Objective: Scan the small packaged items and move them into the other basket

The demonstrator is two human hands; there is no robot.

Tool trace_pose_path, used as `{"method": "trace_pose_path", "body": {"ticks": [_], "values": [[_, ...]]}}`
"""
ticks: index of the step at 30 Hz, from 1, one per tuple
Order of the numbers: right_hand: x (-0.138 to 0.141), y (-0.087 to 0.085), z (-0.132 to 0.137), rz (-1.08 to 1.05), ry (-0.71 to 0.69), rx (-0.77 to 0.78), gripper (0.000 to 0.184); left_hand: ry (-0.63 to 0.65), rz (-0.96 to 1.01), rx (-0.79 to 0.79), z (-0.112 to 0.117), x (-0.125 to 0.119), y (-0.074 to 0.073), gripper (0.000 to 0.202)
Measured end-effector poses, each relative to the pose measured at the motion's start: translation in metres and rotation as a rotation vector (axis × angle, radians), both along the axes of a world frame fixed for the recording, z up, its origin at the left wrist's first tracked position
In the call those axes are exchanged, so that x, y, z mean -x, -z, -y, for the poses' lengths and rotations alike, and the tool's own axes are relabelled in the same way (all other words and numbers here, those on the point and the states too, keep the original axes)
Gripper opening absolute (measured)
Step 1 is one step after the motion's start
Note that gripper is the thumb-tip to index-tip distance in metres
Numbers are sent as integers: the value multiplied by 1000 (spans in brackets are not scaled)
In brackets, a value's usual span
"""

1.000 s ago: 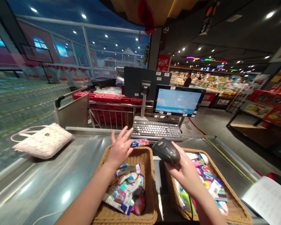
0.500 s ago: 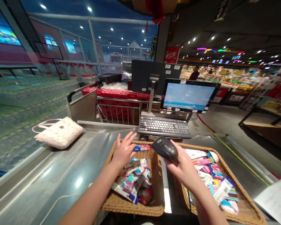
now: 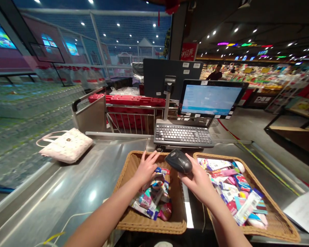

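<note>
In the head view, my left hand (image 3: 146, 172) is over the left wicker basket (image 3: 151, 227), its fingers stretched out and apart. Close by its thumb is a small blue and red box (image 3: 162, 170), which looks like a toothpaste box; whether they touch is unclear. Below lie several small packets (image 3: 154, 202) in a heap. My right hand (image 3: 199, 180) is wrapped round a black barcode scanner (image 3: 179, 161), held between the two baskets with its head pointing left. Beside that hand stands the right wicker basket (image 3: 280, 216), which holds several packaged goods (image 3: 243, 193).
Behind the baskets are a keyboard (image 3: 182, 134) and a lit monitor (image 3: 211, 99). A pale handbag (image 3: 67, 145) lies on the metal counter (image 3: 92, 178) at left. A cable (image 3: 72, 216) runs across the counter. White paper (image 3: 305, 212) lies at far right. A trolley (image 3: 90, 109) stands beyond.
My left hand has moved slightly right and down, and the blue and red box sits lower in the left basket. My right hand still holds the scanner. The whole view has shifted a little.
</note>
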State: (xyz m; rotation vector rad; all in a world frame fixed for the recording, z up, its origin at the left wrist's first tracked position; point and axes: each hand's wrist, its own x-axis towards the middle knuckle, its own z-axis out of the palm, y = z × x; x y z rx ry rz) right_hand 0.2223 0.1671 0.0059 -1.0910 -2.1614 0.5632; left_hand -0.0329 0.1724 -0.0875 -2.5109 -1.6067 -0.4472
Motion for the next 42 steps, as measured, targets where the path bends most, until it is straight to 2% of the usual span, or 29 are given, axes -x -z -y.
{"method": "trace_pose_path", "body": {"ticks": [3, 13, 16, 19, 22, 26, 30, 34, 39, 42], "values": [[2, 3, 0, -2, 14, 12, 40, 49, -49, 12, -8, -4, 12, 2], [-2, 0, 2, -16, 21, 17, 40, 113, -141, 18, -22, -7, 59, 17], [-4, -2, 3, -13, 50, 16, 39, 106, -146, 68, -20, -6, 64, 17], [-7, -2, 4, -11, 51, 18, 37, 107, -138, 104, -19, -9, 51, 14], [-13, -3, 5, -33, 50, 17, 43, 117, -45, 39, -20, -21, 22, 15], [-26, -10, 10, -74, 71, 14, 45, 128, 88, -84, -27, -48, -20, 25], [-46, -25, 17, -86, 104, -22, 45, 132, 153, -86, -39, -82, -44, 29], [-73, -37, 22, -67, 182, -84, 44, 160, 178, -71, -51, -119, -49, 32], [-115, -41, 21, -19, 297, -136, 33, 189, 155, -56, -68, -168, -41, 36], [-137, -42, 18, -18, 351, -168, 34, 192, 137, -26, -78, -201, -36, 38]]}}
